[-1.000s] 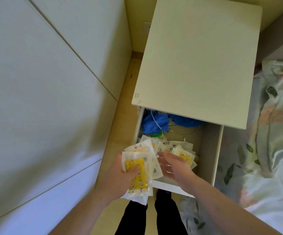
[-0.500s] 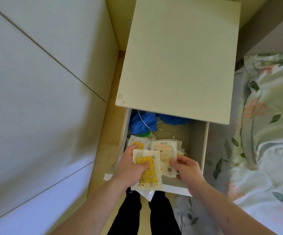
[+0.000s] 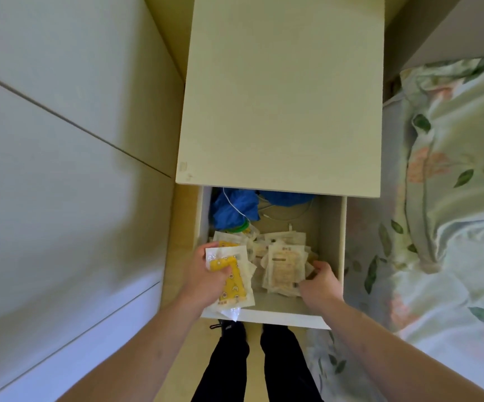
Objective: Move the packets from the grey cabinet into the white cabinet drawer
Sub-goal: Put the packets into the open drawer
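You have one wide-angle head view, looking steeply down and forward from close above the open drawer (image 3: 269,316) of the white cabinet (image 3: 281,91), with your own forearms, legs and the bed (image 3: 452,198) alongside

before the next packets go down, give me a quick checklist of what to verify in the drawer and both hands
1. Drawer pulled out far enough to reach in: ok.
2. Left hand has a firm hold on the yellow packets: ok, thumb over the top one, stack over the drawer's front left corner.
3. Right hand free for the next packet: not ok, its fingers are at the pale packets in the drawer; whether it grips them, cannot tell.
4. Bare drawer floor left for more: ok, along the right wall and front.
5. White cable and blue cloth clear of the packets: cannot tell, they lie close behind the pile.
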{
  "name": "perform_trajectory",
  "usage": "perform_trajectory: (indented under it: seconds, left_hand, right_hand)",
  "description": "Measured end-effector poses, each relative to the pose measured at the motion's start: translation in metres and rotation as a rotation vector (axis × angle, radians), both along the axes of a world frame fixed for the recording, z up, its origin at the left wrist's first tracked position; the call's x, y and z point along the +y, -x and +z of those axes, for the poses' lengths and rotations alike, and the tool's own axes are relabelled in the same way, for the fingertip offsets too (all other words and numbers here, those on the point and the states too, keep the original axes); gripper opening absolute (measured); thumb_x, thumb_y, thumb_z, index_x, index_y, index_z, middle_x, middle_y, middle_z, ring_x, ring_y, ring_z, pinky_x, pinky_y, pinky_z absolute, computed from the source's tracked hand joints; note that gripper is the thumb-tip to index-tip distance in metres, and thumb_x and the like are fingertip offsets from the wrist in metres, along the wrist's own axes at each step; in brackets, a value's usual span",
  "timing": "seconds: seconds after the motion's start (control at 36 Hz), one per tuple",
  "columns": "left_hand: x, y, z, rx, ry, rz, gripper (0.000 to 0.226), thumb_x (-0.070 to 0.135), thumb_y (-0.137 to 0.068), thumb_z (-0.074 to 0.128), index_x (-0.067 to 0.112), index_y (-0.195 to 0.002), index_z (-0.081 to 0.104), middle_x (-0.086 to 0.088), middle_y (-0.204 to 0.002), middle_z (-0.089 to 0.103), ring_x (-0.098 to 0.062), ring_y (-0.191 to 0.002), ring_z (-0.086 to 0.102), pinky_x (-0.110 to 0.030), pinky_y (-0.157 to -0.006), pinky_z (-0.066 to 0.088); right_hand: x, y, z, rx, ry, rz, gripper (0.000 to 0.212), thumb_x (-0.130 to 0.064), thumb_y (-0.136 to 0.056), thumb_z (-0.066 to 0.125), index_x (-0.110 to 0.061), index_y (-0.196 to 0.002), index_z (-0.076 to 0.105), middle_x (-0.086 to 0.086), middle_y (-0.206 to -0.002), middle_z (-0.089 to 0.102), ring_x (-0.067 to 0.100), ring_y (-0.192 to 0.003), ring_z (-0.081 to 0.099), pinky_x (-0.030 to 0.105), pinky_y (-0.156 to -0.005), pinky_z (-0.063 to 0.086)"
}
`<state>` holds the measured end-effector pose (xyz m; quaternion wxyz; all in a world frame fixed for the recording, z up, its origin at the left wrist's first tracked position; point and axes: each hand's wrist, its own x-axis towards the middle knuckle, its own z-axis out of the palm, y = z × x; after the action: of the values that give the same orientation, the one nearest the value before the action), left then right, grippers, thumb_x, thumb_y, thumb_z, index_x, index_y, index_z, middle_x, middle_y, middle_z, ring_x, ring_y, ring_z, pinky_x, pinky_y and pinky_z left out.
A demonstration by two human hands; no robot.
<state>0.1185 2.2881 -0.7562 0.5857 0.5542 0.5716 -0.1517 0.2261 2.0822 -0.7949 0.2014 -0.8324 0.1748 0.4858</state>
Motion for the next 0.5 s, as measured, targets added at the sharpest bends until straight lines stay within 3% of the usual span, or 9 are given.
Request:
perform_trajectory:
  seconds: [0.11, 0.19, 0.31, 0.42, 0.5]
  left_hand:
    - [-0.005, 0.003, 0.003, -0.036, 0.022, 0.044, 0.046, 0.006, -0.091, 0.072, 0.033, -0.125, 0.058, 0.003, -0.110, 0.070, -0.009, -0.090, 0.071, -0.017, -0.055, 0.055]
    - [-0.013, 0.002, 0.005, -0.062, 0.064, 0.098, 0.042, 0.007, -0.090, 0.074, 0.034, -0.120, 0.063, 0.003, -0.105, 0.074, -0.012, -0.091, 0.074, -0.027, -0.063, 0.060]
    - [-0.026, -0.007, 0.007, -0.111, 0.117, 0.107, 0.025, 0.010, -0.092, 0.072, 0.031, -0.105, 0.068, 0.006, -0.097, 0.077, -0.010, -0.084, 0.076, -0.030, -0.066, 0.062]
    - [-0.026, -0.014, 0.000, -0.059, 0.057, 0.030, 0.018, 0.027, -0.096, 0.068, 0.033, -0.112, 0.067, 0.008, -0.102, 0.075, -0.012, -0.093, 0.073, -0.040, -0.079, 0.063]
    - [-0.017, -0.019, -0.004, -0.027, -0.086, -0.037, 0.015, 0.028, -0.099, 0.061, 0.028, -0.114, 0.065, 0.008, -0.102, 0.071, -0.011, -0.094, 0.069, -0.033, -0.076, 0.060]
  right_hand:
    - [0.007, 0.001, 0.015, -0.006, -0.165, -0.058, 0.052, -0.027, -0.091, 0.064, -0.033, -0.140, 0.049, 0.002, -0.129, 0.062, 0.022, -0.101, 0.065, 0.031, -0.077, 0.055]
    - [0.017, 0.002, 0.024, 0.198, -0.377, -0.240, 0.035, -0.035, -0.096, 0.065, -0.030, -0.130, 0.058, -0.004, -0.120, 0.068, 0.020, -0.102, 0.069, 0.039, -0.091, 0.058]
    - [0.025, 0.001, 0.033, 0.378, -0.555, -0.254, 0.019, -0.028, -0.098, 0.065, -0.019, -0.114, 0.067, 0.004, -0.101, 0.078, 0.024, -0.091, 0.076, 0.038, -0.081, 0.061]
    - [0.021, -0.009, 0.026, 0.287, -0.535, -0.185, 0.017, -0.016, -0.097, 0.066, -0.018, -0.113, 0.070, 0.001, -0.100, 0.079, 0.020, -0.093, 0.076, 0.044, -0.089, 0.060]
    - [0.013, -0.022, 0.012, 0.092, -0.368, -0.032, 0.020, -0.018, -0.095, 0.066, -0.020, -0.115, 0.070, -0.004, -0.099, 0.078, 0.018, -0.092, 0.075, 0.043, -0.091, 0.059]
